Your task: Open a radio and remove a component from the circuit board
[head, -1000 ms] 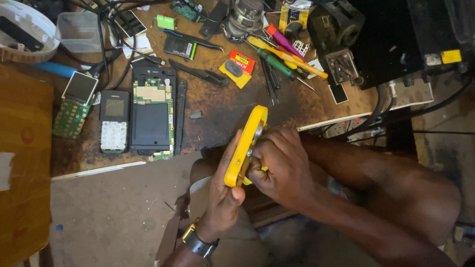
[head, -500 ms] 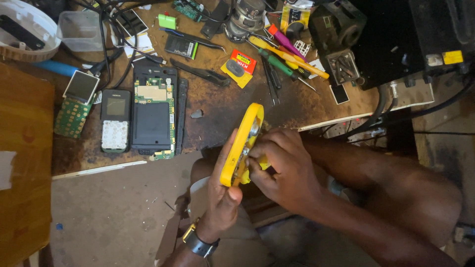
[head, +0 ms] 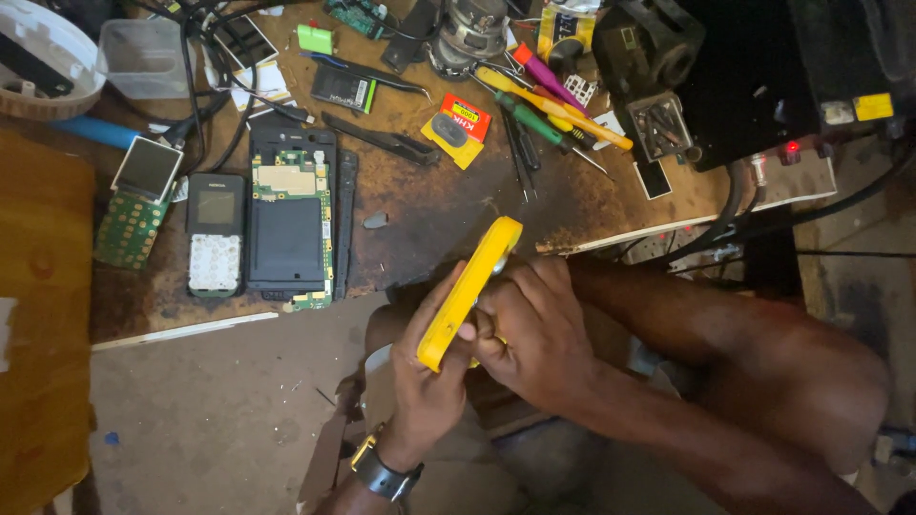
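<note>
From the head camera, a clear plastic tub (head: 145,57) at the worn wooden bench's (head: 429,215) far left corner looks empty, beside a round white dish (head: 48,57) with dark contents I cannot make out. Just off the bench's near edge, the left hand (head: 429,377) wraps a smooth yellow phone casing (head: 469,291), tilted on edge, while the right hand (head: 530,329) pinches its inner side.

We see a yellow phone casing (head: 469,291), long and flat with rounded corners, turned edge-on to us and tilted, its upper end toward the workbench edge. It sits just below that edge, above our lap, gripped from both sides, its lower end hidden by fingers.
</note>
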